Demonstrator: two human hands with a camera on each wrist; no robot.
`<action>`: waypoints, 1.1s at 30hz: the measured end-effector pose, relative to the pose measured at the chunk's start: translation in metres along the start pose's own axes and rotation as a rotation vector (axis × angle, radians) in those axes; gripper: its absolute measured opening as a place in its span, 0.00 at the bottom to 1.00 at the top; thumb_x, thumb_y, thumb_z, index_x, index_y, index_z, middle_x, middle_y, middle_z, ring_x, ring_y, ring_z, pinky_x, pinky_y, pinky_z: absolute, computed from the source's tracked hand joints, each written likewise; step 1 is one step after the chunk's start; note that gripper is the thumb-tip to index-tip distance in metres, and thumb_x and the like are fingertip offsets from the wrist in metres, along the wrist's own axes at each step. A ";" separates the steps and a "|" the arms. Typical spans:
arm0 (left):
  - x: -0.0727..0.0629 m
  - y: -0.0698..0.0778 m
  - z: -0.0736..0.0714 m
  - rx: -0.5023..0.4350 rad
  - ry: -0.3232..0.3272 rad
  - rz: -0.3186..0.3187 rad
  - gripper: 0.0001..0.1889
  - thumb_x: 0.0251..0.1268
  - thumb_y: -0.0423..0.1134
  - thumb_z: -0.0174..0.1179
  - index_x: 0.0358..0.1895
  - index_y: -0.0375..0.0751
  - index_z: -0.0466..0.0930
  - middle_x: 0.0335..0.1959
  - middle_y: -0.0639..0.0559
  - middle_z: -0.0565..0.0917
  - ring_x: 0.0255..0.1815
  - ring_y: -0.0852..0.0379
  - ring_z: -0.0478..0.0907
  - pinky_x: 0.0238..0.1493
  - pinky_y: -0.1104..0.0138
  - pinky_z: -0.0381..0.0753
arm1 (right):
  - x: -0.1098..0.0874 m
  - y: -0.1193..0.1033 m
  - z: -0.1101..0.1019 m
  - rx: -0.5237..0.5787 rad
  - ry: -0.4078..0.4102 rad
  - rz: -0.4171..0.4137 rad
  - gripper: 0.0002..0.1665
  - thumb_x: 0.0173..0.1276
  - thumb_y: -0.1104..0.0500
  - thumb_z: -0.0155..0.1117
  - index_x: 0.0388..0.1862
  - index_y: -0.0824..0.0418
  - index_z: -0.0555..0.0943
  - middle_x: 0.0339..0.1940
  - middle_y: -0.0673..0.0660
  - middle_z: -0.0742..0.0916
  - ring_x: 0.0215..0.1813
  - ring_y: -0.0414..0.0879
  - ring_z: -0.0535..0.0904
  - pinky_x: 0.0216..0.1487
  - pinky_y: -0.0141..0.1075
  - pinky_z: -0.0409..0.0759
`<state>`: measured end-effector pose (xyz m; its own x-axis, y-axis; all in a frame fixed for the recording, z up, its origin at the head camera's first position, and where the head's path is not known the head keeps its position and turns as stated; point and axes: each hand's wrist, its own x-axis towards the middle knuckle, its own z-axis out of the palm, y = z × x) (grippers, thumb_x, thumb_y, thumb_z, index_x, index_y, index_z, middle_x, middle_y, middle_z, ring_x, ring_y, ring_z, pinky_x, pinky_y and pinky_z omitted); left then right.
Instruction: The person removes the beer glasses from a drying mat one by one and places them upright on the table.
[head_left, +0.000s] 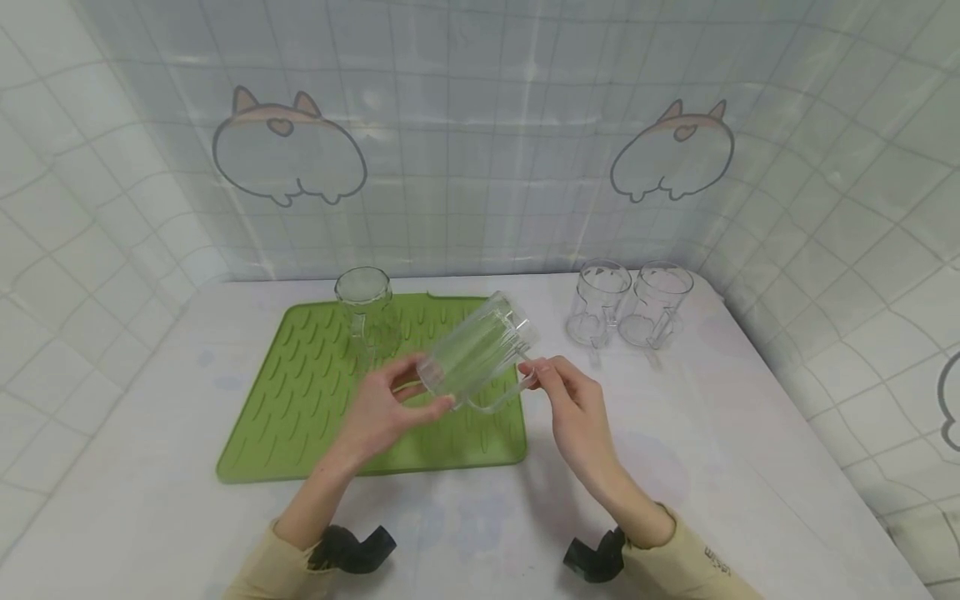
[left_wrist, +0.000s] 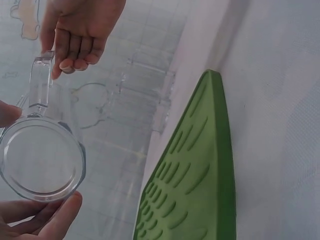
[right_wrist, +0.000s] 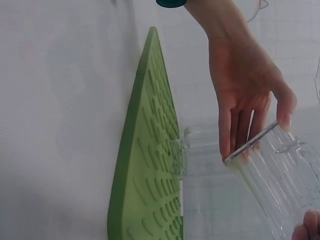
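A clear glass mug (head_left: 476, 350) is held tilted above the green drying mat (head_left: 292, 433), its base toward the left and its mouth toward the upper right. My left hand (head_left: 382, 412) grips the base end between thumb and fingers; the left wrist view looks straight at the round base (left_wrist: 42, 160). With thumb and fingertips my right hand (head_left: 581, 412) pinches the mug's handle near the rim. In the right wrist view the left hand (right_wrist: 245, 95) spans the base. Another glass mug (head_left: 365, 312) stands upright on the mat's back part.
Two more glass mugs (head_left: 597, 304) stand close together on the white table (head_left: 712, 467) at the back right. A tiled wall covering (head_left: 480, 167) with cartoon drawings rises behind the table, and similar walls flank both sides.
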<state>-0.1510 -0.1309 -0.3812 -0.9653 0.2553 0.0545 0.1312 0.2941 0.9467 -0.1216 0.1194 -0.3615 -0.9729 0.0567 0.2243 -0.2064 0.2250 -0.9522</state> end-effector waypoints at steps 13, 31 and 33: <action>0.000 -0.002 0.005 0.089 -0.070 -0.044 0.45 0.53 0.45 0.76 0.71 0.31 0.65 0.67 0.34 0.75 0.66 0.36 0.74 0.66 0.55 0.78 | 0.001 -0.001 -0.001 0.078 -0.068 -0.022 0.22 0.80 0.53 0.52 0.39 0.68 0.83 0.46 0.56 0.89 0.52 0.47 0.83 0.68 0.40 0.78; -0.001 -0.007 0.011 0.184 -0.120 0.026 0.37 0.53 0.46 0.76 0.64 0.33 0.73 0.61 0.41 0.80 0.64 0.42 0.76 0.68 0.54 0.78 | 0.002 -0.003 0.002 0.339 -0.173 0.109 0.15 0.75 0.57 0.58 0.34 0.68 0.82 0.38 0.59 0.88 0.57 0.51 0.81 0.71 0.45 0.68; -0.001 -0.007 0.012 0.187 -0.121 0.029 0.37 0.52 0.46 0.76 0.64 0.34 0.73 0.60 0.41 0.80 0.64 0.42 0.76 0.68 0.55 0.78 | 0.001 -0.004 0.002 0.381 -0.182 0.129 0.14 0.74 0.59 0.58 0.34 0.68 0.83 0.34 0.55 0.88 0.58 0.54 0.80 0.72 0.43 0.68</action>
<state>-0.1482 -0.1223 -0.3915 -0.9281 0.3711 0.0317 0.2088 0.4478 0.8694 -0.1223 0.1163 -0.3580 -0.9887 -0.1193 0.0904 -0.0722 -0.1491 -0.9862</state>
